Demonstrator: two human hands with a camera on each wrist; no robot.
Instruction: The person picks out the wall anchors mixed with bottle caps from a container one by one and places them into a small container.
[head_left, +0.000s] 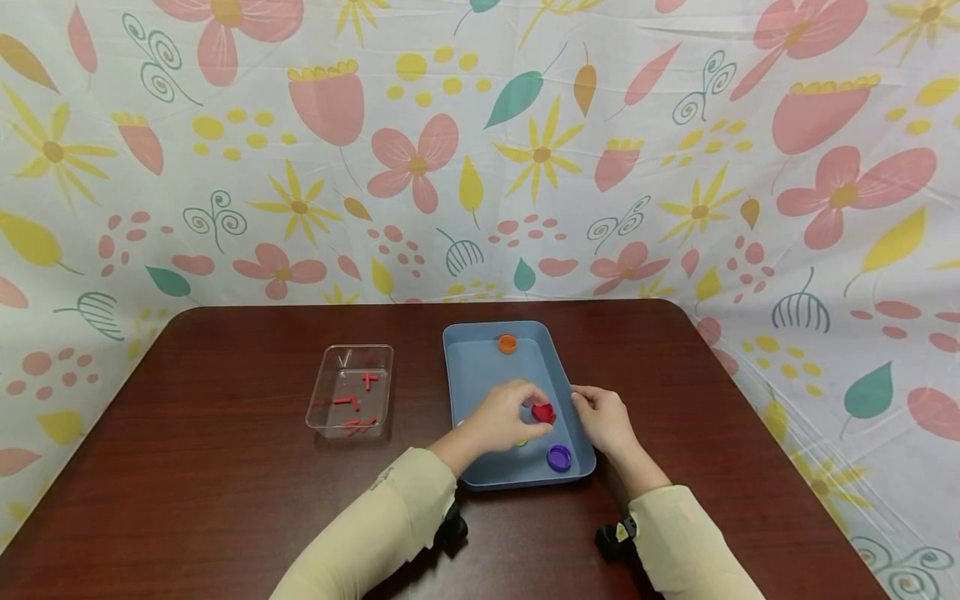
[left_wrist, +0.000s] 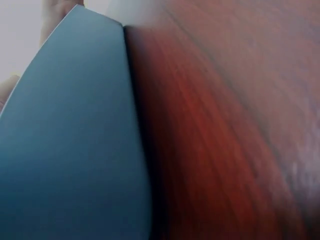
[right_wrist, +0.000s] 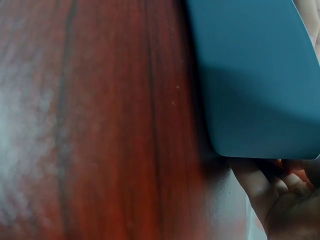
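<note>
Over the blue tray (head_left: 480,358), my left hand (head_left: 504,418) holds a small red round piece with an uneven edge (head_left: 543,413) between thumb and fingers. My right hand (head_left: 604,422) grips the tray's right rim; in the right wrist view, fingers (right_wrist: 250,182) of this hand curl by the tray wall (right_wrist: 250,100). A purple round cap (head_left: 558,458) lies near the tray's front right corner. An orange round cap (head_left: 507,343) sits at the tray's far end. Something yellow (head_left: 521,443) shows just below the left hand, mostly hidden by it.
Left of the tray stands a clear plastic box (head_left: 318,392) with several small red stick-like pieces (head_left: 370,379) inside, some T- or L-shaped. Both rest on a dark brown wooden table (head_left: 225,467). Behind it hangs a flower-patterned cloth (head_left: 480,233).
</note>
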